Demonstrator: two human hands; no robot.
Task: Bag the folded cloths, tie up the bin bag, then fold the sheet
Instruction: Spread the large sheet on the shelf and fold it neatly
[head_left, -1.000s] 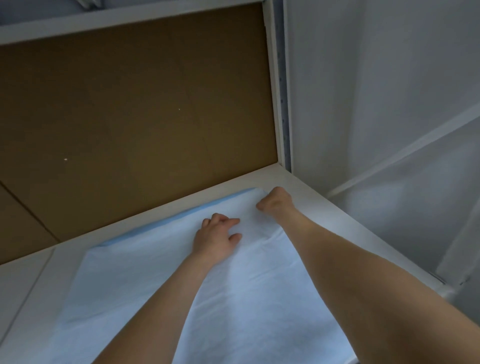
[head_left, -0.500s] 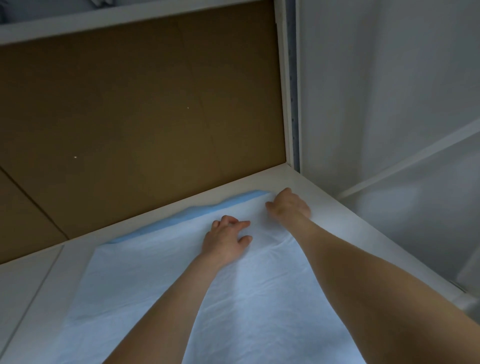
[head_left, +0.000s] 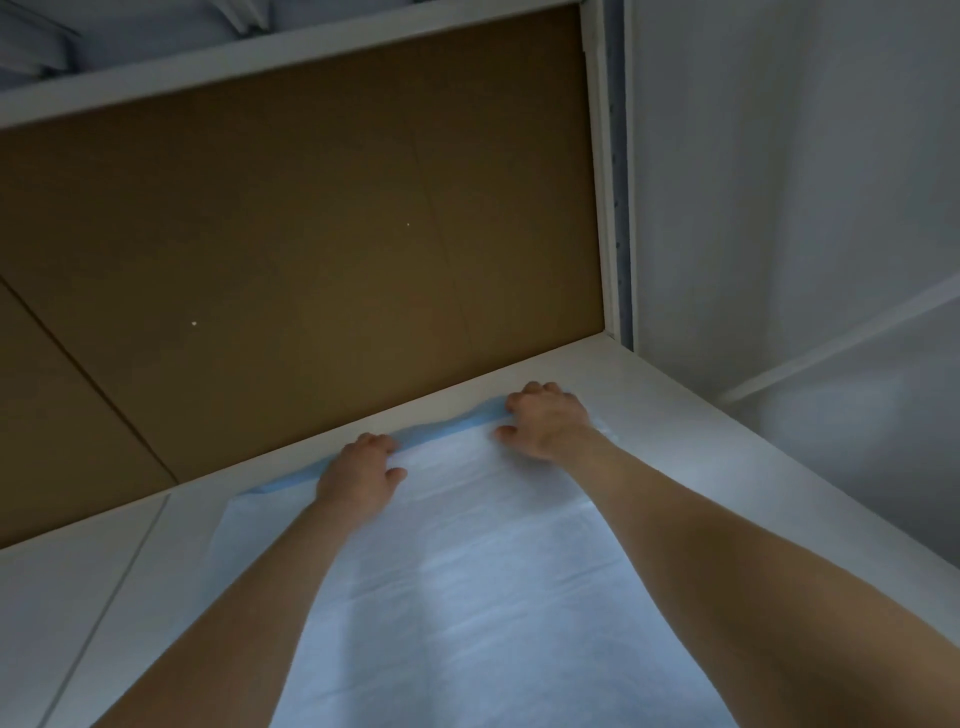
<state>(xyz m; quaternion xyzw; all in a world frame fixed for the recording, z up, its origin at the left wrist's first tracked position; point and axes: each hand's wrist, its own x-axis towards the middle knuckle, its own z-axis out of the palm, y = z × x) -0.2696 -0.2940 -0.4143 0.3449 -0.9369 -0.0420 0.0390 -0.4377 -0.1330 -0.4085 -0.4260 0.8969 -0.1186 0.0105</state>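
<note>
A pale blue sheet lies flat on the white table top, with a darker blue strip showing along its far edge. My left hand sits at that far edge, fingers curled over it and thumb lying on the sheet. A little to the right, near the sheet's far right corner, my right hand grips the same edge with curled fingers. Both forearms stretch across the sheet. No bin bag or folded cloths are in view.
A brown backboard rises right behind the table's far edge, with a white shelf above it. A white post and a pale wall close the right side. A seam runs across the table on the left.
Both hands have slid from the sheet's surface to its far edge and curled their fingers over it. The left hand moved left and away from the right hand.
</note>
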